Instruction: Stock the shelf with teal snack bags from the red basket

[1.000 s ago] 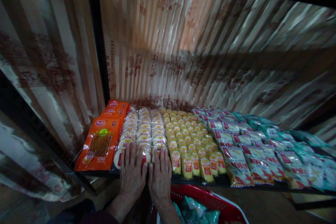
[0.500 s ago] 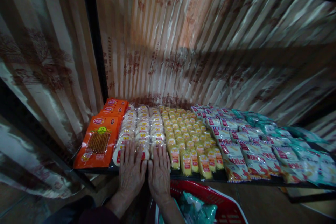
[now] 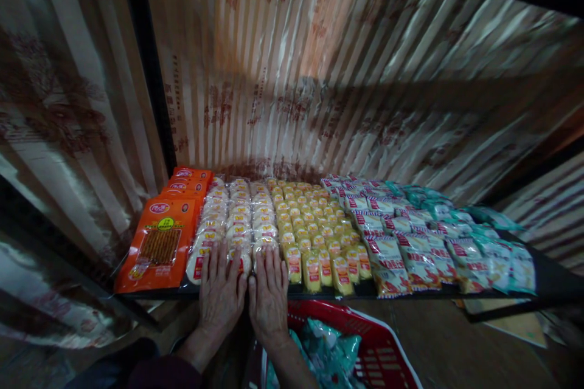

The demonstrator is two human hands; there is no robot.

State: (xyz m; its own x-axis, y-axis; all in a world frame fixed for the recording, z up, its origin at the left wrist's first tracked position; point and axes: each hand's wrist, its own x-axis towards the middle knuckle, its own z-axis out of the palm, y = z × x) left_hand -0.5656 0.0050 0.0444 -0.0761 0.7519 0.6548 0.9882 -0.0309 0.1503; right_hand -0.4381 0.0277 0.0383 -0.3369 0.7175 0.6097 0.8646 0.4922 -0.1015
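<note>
We rest our left hand (image 3: 222, 284) and right hand (image 3: 269, 293) flat, fingers stretched and clasping nothing, against the front of the white wrapped rounds (image 3: 239, 219), which lie in three rows on the black shelf (image 3: 554, 273) between orange bags (image 3: 157, 243) and yellow packs (image 3: 314, 219); we do well to press lightly and evenly, so the rows run straight and none is crushed

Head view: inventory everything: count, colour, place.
Shelf: one, black, across middle
Packets: several, orange, shelf's left end
Round snacks: three rows, white, beside packets
Small snacks: many, yellow, mid-shelf
Striped bags: many, white-red, right of yellow
Basket: one, red, below shelf
Teal bags: several, teal, shelf's right, basket
Sheeting: uncounted, pale striped, behind shelf
Board: one, tan, lower right
Sleeve: one, dark, lower left
Left hand: one, bare, on round snacks
Right hand: one, bare, likewise
</note>
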